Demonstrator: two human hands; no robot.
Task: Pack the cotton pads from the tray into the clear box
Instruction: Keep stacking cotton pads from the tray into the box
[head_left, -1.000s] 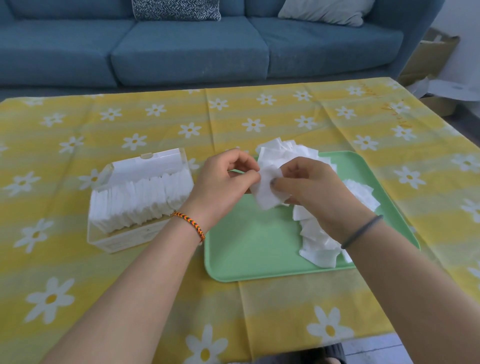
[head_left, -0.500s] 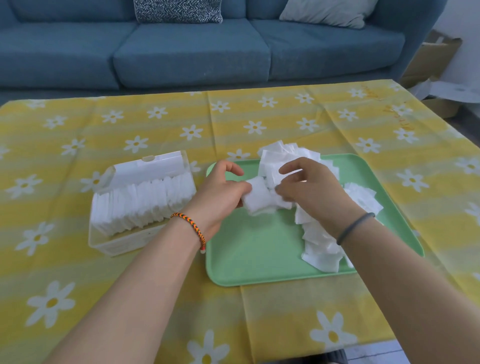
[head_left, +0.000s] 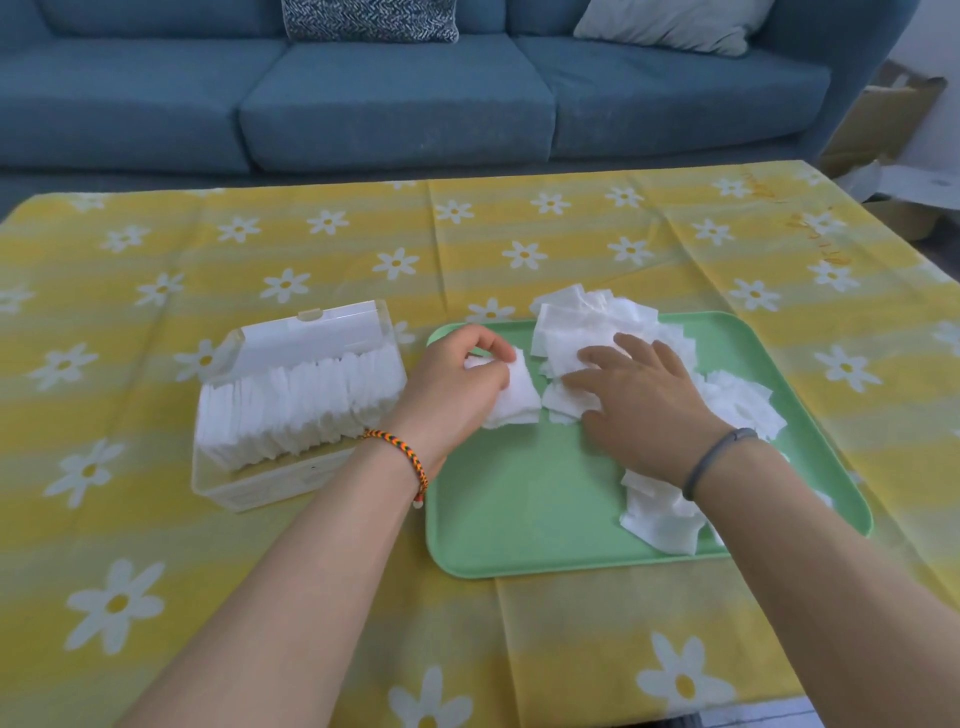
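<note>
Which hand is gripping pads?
The left hand: its fingers curl round a small stack of pads. The right hand lies flat on the pile.

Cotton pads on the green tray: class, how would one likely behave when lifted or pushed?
Probably floppy: the pads gripped by the left hand look crumpled. Likely very light: the pile sits loose and uneven. Pushed, they would probably slide and scatter across the tray.

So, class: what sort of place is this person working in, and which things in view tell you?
Probably a home living room: a blue sofa with cushions stands behind a low table under a daisy-print cloth.
</note>
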